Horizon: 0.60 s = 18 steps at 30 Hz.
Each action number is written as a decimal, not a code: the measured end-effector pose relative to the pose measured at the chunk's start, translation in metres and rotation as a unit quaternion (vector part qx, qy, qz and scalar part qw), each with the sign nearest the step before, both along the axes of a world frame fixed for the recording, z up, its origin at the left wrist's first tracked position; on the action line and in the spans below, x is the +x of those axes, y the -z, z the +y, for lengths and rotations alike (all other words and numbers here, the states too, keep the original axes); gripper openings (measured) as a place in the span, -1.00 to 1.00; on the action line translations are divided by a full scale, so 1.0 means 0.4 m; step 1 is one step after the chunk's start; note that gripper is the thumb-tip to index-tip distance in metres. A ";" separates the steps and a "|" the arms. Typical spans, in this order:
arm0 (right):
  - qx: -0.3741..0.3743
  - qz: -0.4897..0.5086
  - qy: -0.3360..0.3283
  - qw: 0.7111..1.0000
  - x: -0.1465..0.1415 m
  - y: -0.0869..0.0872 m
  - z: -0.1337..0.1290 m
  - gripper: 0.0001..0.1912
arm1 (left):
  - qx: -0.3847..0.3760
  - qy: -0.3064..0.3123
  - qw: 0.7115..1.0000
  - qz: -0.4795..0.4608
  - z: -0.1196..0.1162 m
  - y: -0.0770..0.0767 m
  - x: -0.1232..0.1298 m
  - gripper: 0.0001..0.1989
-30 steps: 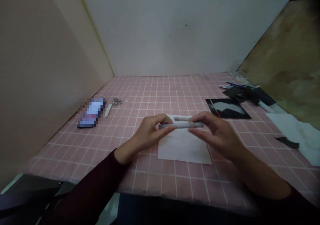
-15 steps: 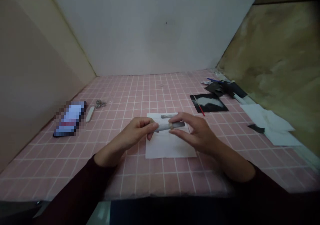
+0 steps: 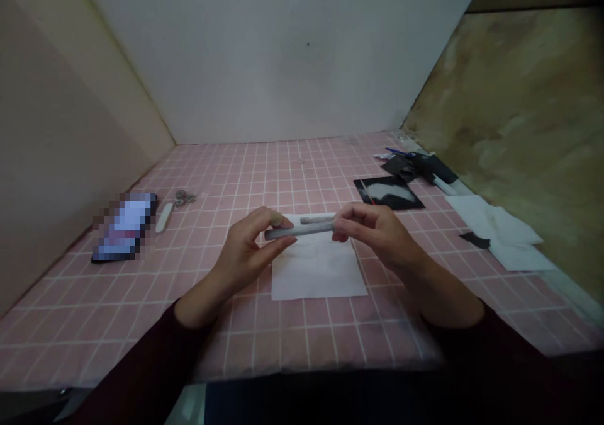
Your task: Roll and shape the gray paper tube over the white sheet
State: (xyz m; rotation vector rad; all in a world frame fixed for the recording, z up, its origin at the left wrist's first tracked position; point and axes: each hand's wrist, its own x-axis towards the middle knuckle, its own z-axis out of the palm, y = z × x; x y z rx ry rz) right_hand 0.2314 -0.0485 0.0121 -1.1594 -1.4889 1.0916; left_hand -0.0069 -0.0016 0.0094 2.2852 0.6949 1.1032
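Note:
Between my two hands I hold a slim grey-white stick (image 3: 306,229), almost level, with a darker left end. My left hand (image 3: 252,242) has its thumb and fingers around that darker end. The tip at the other side is pinched in the closed fingers of my right hand (image 3: 370,226). Below and behind the stick lies a white sheet of paper (image 3: 316,271) on the table. A second, shorter grey stick (image 3: 316,219) rests near the sheet's far edge, its right end close to my right fingers.
A pink checked cloth (image 3: 240,176) covers the table. At left are a phone (image 3: 125,226), a white flat strip (image 3: 165,217) and scissors (image 3: 183,197). To the right lie a black sheet with a white patch (image 3: 410,193), dark scraps (image 3: 401,167) and white papers (image 3: 500,226). Walls enclose the sides and back.
The stick's darker end was at my right hand and is now at my left. My left hand has opened wider around it, while my right fingers have closed onto the other tip.

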 end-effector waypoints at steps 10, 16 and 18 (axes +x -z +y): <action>0.053 -0.014 0.009 0.998 0.001 0.015 0.000 -0.78 | 0.021 -0.021 0.999 0.021 -0.003 -0.001 -0.001 -0.89; 0.160 -0.123 -0.022 0.979 -0.006 0.008 -0.015 -0.85 | -0.116 0.008 0.992 0.043 -0.003 -0.003 0.001 -0.84; 0.196 -0.127 0.007 0.972 -0.003 0.006 -0.017 -0.83 | -0.173 0.008 0.984 0.029 0.003 -0.006 0.002 -0.76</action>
